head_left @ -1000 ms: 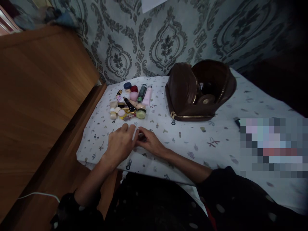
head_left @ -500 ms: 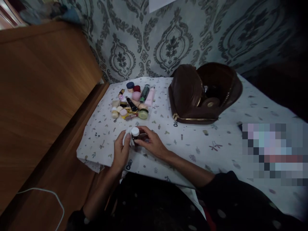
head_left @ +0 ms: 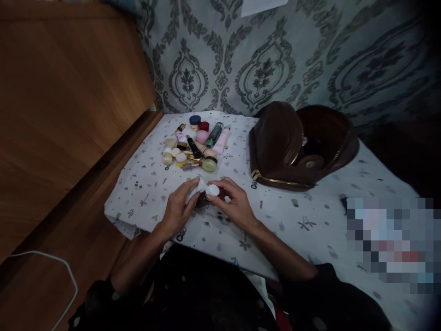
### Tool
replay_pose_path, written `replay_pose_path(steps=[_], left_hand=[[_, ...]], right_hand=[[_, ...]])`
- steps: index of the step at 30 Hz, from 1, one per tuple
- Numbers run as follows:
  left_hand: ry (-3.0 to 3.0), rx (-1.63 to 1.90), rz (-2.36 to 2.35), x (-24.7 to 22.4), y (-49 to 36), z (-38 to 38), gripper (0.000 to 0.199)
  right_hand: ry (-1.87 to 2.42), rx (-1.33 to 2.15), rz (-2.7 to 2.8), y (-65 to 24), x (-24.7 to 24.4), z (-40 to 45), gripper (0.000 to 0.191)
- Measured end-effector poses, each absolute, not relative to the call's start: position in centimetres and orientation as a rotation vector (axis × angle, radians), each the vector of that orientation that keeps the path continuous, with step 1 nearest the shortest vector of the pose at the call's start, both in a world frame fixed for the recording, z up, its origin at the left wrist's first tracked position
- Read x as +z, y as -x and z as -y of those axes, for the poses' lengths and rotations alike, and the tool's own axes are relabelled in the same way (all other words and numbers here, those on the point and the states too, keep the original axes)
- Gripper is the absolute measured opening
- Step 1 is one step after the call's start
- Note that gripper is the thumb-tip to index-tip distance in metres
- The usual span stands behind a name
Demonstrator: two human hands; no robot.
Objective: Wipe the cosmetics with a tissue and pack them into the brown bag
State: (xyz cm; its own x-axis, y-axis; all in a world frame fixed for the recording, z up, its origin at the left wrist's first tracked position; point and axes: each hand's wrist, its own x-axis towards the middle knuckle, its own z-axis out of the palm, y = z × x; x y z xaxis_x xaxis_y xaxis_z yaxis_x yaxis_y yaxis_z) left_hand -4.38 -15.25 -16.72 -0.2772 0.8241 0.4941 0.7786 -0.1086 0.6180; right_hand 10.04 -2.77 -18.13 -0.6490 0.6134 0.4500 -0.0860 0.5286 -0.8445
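My right hand [head_left: 237, 204] is closed around a small dark bottle with a white cap [head_left: 212, 190], its fingers beside the cap. The bottle's body is largely hidden by the fingers. In my left hand [head_left: 178, 208] a crumpled white wipe [head_left: 197, 188] is pinched between thumb and fingers, against the bottle's left side. Both hands are above the near part of the patterned tablecloth [head_left: 275, 230]. Just beyond them lie a green jar with a dark lid [head_left: 209, 164], a black tube [head_left: 193, 147] and a pink tube [head_left: 222, 140].
An open brown leather bag [head_left: 275, 142] with a gold zipper stands at the back right. More cosmetics, including a blue-lidded jar [head_left: 195, 122] and a pink sponge [head_left: 202, 137], are clustered at the back left. A wooden cabinet [head_left: 76, 92] borders the left side.
The camera view has shifted. My hands sit farther right in the picture, still on the bottle and wipe. The bottle now appears more tilted, and the wipe shows more above my left fingers.
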Motion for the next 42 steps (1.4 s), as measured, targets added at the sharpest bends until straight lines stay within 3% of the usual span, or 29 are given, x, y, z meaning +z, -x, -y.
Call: replay_pose_path(steps=[15, 28, 42], left_hand=[[-1.945, 1.238, -2.131, -17.1, 4.2, 14.4, 0.027], [-1.835, 0.918, -2.346, -18.9, 6.1, 16.9, 0.024], [-2.014, 1.09, -2.227, -16.5, 3.6, 15.3, 0.031]], right_hand=[[0.438, 1.283, 1.953, -10.3, -18.5, 1.7, 0.03], [0.451, 1.274, 1.98, -10.4, -18.2, 1.4, 0.028], [0.459, 1.279, 1.97, -10.4, -18.4, 1.4, 0.03]])
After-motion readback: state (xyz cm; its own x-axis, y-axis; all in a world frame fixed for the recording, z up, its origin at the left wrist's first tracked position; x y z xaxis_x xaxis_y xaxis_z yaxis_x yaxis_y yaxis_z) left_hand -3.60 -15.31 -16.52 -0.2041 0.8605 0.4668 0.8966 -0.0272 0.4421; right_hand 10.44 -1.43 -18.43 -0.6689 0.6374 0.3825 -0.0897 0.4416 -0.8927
